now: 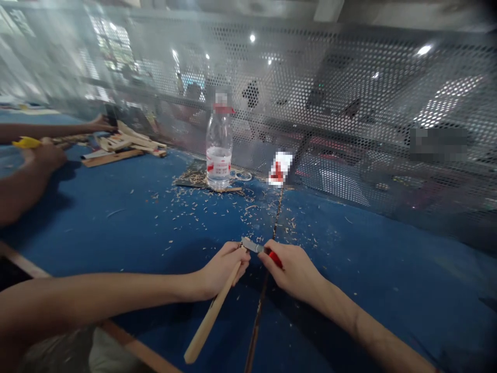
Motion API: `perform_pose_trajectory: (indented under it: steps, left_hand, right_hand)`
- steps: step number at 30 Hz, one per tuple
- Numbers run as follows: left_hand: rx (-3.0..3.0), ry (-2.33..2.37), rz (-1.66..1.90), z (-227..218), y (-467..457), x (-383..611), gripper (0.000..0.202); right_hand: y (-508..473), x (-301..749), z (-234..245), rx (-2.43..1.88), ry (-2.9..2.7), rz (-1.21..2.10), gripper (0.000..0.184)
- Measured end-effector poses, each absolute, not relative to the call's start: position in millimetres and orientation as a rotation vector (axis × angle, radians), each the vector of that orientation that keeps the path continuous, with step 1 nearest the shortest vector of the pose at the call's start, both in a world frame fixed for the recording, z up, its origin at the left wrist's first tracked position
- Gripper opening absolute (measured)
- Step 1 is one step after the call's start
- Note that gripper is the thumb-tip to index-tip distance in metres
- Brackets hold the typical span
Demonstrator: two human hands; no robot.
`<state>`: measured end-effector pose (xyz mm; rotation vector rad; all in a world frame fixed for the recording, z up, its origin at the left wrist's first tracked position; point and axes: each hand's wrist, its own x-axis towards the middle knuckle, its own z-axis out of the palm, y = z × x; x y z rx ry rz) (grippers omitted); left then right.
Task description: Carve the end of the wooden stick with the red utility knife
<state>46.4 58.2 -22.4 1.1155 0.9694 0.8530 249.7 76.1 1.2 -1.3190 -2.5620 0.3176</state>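
Observation:
My left hand point(224, 269) is closed around the upper part of a pale wooden stick point(213, 317), whose thicker end slants down toward me. In my right hand point(292, 267) is a utility knife point(275, 257) with a red handle, gripped between thumb and fingers. Its grey blade point(251, 245) points left and lies at the stick's top end, close to my left thumb. Whether the blade touches the wood I cannot tell. Both hands are just above the blue tabletop point(147, 243), and small wood shavings are strewn beyond them.
A clear plastic bottle point(219, 155) stands near a perforated metal screen point(349, 124). Wood scraps point(124, 145) are piled at the back left. Beside them, another person's hand point(50, 154) holds a yellow tool point(26, 142). A dark seam point(259, 311) crosses the table.

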Motion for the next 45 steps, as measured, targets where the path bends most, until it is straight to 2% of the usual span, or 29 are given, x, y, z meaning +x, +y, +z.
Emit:
perform_pose_trajectory:
  steps: [10,15,21,27,37,45]
  left_hand:
    - [1.119,0.976,0.733,-15,45,44,0.014]
    - [1.142,0.982,0.679,-5,26,39,0.022]
    - [1.135,0.969,0.770,1,32,43,0.035]
    - [1.098,1.031,0.832,-7,46,53,0.040]
    - [1.230,0.911,0.832,-17,64,64,0.036]
    - [1.157,0.922,0.771,-16,62,64,0.033]
  right_hand:
    - [101,271,-13,-1.462,-2.455,0.107,0.037]
    - [120,300,0,-1.616,-2.251,0.043,0.037]
    - [107,279,-5,-1.598,-2.320,0.190,0.039]
    - [99,262,-9,-1.601,-2.282,0.374,0.038]
    - [80,260,0,-1.373,-2.367,0.563,0.038]
    - [73,259,-7,-1.255,-2.433,0.573,0.039]
